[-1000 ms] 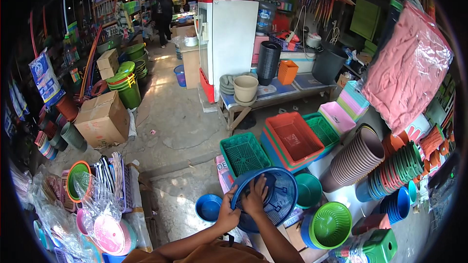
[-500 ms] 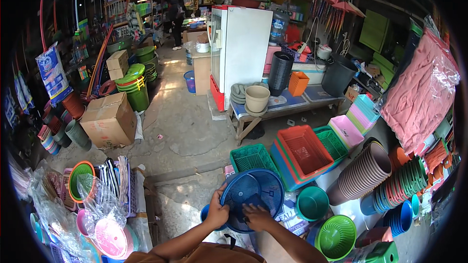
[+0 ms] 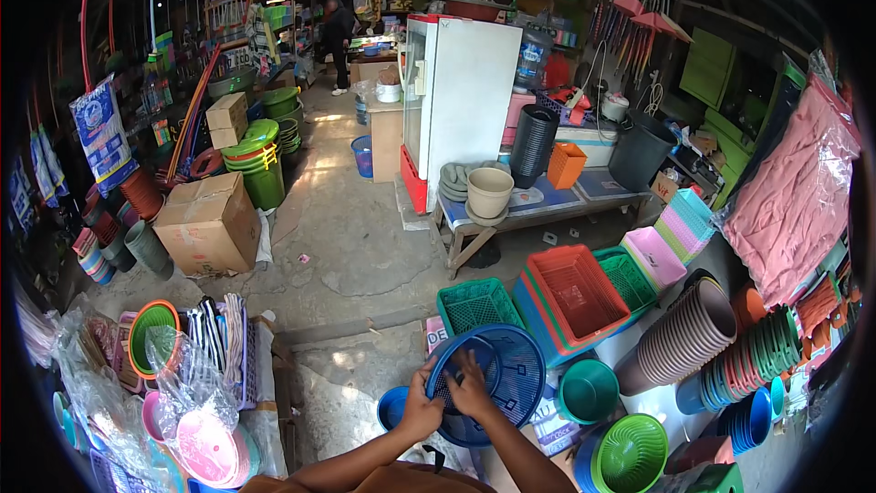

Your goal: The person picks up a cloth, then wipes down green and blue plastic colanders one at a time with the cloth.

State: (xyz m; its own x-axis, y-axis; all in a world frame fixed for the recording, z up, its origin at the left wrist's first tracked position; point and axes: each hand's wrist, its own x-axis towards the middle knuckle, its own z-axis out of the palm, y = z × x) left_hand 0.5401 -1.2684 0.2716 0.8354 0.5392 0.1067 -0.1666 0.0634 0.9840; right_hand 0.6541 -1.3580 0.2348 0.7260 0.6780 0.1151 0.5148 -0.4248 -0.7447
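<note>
A round blue plastic basket (image 3: 525, 374) with perforated sides is tilted in front of me, its opening toward me. My left hand (image 3: 422, 409) is closed around its left rim. Inside the opening, my right hand (image 3: 469, 391) reaches over the inner side with fingers stretched out and somewhat apart, slightly blurred. Whether its fingertips touch the basket wall I cannot tell. A smaller blue container (image 3: 392, 408) is partly hidden behind my left hand and the basket.
Just beyond stand a green crate (image 3: 481, 304) and stacked red-topped baskets (image 3: 575, 288). To the right are a teal bucket (image 3: 588, 391), a lime green basket (image 3: 631, 453) and nested brown pots (image 3: 680, 333). Bagged wares and a pink stool (image 3: 206, 447) crowd the left. A bench (image 3: 547, 210) stands farther off.
My right hand has moved up and left inside the basket, nearer my left hand, its fingers now raised. The basket has shifted slightly right and tilted differently. My left hand keeps its grip.
</note>
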